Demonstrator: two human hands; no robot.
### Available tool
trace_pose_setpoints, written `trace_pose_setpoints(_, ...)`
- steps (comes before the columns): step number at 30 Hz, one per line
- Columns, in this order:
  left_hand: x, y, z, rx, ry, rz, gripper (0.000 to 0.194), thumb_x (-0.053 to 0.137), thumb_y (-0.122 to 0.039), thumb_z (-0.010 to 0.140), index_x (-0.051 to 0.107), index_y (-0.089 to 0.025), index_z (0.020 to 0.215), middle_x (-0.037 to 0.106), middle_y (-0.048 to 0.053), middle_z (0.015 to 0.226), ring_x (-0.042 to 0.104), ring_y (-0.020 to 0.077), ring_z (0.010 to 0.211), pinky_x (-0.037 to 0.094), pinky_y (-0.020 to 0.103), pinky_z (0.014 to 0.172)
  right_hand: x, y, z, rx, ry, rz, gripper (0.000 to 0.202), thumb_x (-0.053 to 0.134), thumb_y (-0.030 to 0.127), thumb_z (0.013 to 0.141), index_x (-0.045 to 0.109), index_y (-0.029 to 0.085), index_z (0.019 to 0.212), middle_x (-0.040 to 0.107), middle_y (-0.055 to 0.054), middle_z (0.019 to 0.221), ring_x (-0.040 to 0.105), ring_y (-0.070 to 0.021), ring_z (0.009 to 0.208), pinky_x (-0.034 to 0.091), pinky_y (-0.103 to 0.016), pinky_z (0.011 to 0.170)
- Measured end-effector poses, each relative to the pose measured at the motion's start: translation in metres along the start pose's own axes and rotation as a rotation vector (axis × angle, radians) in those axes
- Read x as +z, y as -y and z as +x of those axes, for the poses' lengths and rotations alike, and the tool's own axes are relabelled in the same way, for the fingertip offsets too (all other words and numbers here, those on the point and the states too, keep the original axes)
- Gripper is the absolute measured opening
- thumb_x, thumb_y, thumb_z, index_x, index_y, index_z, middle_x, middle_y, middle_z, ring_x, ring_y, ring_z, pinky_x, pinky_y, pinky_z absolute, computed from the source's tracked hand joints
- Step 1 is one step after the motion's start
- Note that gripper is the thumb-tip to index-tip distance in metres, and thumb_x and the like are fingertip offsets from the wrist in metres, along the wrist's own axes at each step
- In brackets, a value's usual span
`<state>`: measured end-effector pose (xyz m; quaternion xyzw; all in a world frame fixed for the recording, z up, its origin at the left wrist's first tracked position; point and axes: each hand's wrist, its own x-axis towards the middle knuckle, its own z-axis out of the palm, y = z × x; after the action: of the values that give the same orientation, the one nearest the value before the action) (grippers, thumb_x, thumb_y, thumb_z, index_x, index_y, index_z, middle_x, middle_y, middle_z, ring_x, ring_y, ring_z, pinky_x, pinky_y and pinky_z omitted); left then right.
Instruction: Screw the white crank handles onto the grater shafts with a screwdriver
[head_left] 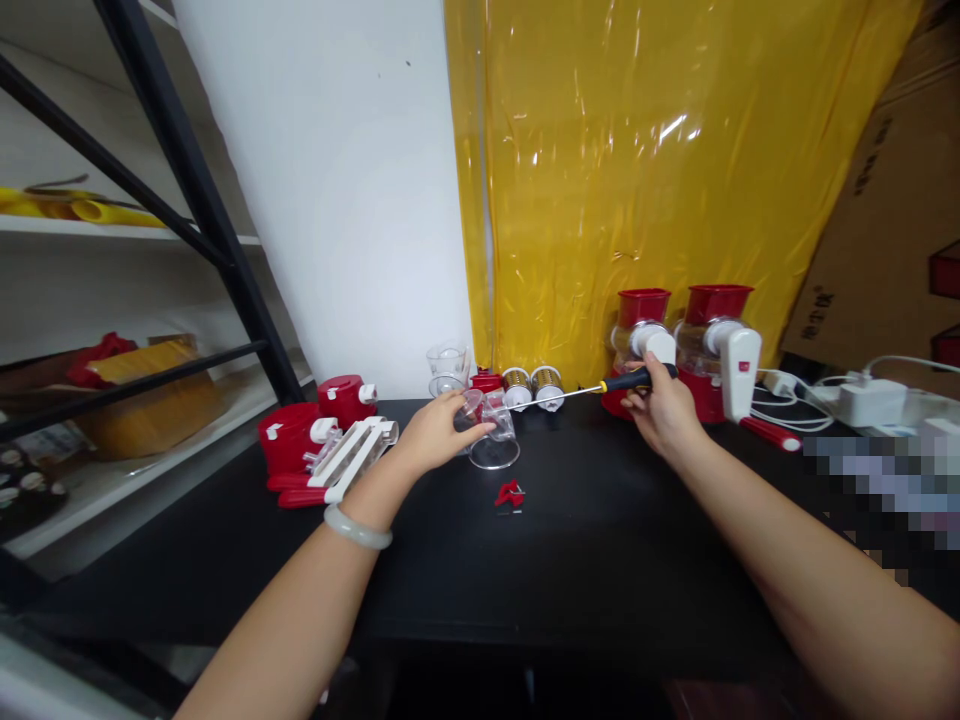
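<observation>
Nearest, between the hands and closer than both, small red plastic pieces [510, 494] lie on the black tabletop [600, 560], perhaps for easy reach. Beyond, the left hand [437, 434], fingers curled in, grasps a clear plastic housing [501, 427], apparently bracing it against the long-shafted black-and-yellow screwdriver [624, 381] clasped in the right hand's closed fingers [657, 373]. Farther, cylindrical silver drums [548, 386] sit.

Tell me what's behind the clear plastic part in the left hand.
Behind the clear plastic part sit a small red piece, two metal drums farther right, and a clear cup farther left. Whatever lies directly behind the left hand is covered.
</observation>
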<state>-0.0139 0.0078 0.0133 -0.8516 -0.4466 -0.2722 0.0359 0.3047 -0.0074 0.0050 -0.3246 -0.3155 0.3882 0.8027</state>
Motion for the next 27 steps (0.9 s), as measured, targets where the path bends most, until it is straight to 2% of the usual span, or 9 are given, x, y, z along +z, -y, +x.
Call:
trace_pose_setpoints(5,-0.0002,-0.0004,0.0,-0.013,0.002,0.004,0.056,0.055,-0.064,0.082,0.065,-0.018,0.113,0.06,0.015,0.132,0.054,0.0312,0.124,0.044,0.045,0.104,0.0005,0.0001,0.0009,0.02,-0.007,0.103,0.037,0.082,0.042,0.063,0.054,0.02,0.076,0.051,0.008,0.055,0.04,-0.0044,0.039,0.041,-0.018,0.039)
trace_pose_setpoints(9,-0.0004,-0.0007,0.0,-0.018,-0.002,-0.004,0.055,0.056,-0.063,0.082,0.064,-0.019,0.114,0.059,0.013,0.133,0.054,0.0309,0.124,0.043,0.046,0.105,-0.0021,-0.004,0.0054,0.015,-0.005,0.126,0.035,0.081,0.039,0.066,0.053,0.02,0.076,0.054,0.007,0.056,0.046,-0.0061,0.042,0.044,-0.019,0.041)
trace_pose_setpoints(14,0.0015,0.0014,0.0001,-0.004,-0.004,0.004,0.054,0.054,-0.064,0.082,0.065,-0.019,0.111,0.059,0.014,0.133,0.054,0.03,0.124,0.043,0.045,0.104,-0.0038,-0.0043,0.0071,0.013,-0.028,0.121,0.031,0.08,0.035,0.066,0.055,0.02,0.075,0.058,0.006,0.057,0.053,-0.0071,0.047,0.049,-0.019,0.048)
trace_pose_setpoints(19,0.0024,0.0025,0.0,0.0,-0.01,0.004,0.052,0.055,-0.063,0.082,0.065,-0.02,0.11,0.059,0.013,0.133,0.055,0.03,0.123,0.043,0.045,0.104,-0.0028,0.0005,0.0045,0.024,-0.058,0.124,0.018,0.074,0.027,0.07,0.064,0.018,0.081,0.065,0.003,0.068,0.057,-0.0068,0.052,0.051,-0.019,0.053)
trace_pose_setpoints(23,0.0014,0.0015,0.0003,-0.005,-0.001,0.01,0.054,0.054,-0.065,0.082,0.065,-0.019,0.109,0.059,0.014,0.132,0.055,0.0307,0.122,0.043,0.046,0.105,-0.0025,0.001,0.0038,0.022,-0.093,0.142,0.014,0.071,0.023,0.069,0.062,0.019,0.078,0.063,0.004,0.065,0.058,-0.0076,0.053,0.05,-0.02,0.054)
trace_pose_setpoints(27,0.0002,0.0007,0.0006,-0.009,0.006,0.018,0.056,0.053,-0.065,0.083,0.064,-0.018,0.111,0.059,0.015,0.132,0.055,0.031,0.123,0.043,0.046,0.104,-0.0033,-0.0006,0.0045,0.008,-0.083,0.168,0.02,0.075,0.022,0.066,0.058,0.02,0.077,0.062,0.005,0.063,0.06,-0.009,0.057,0.052,-0.022,0.059)
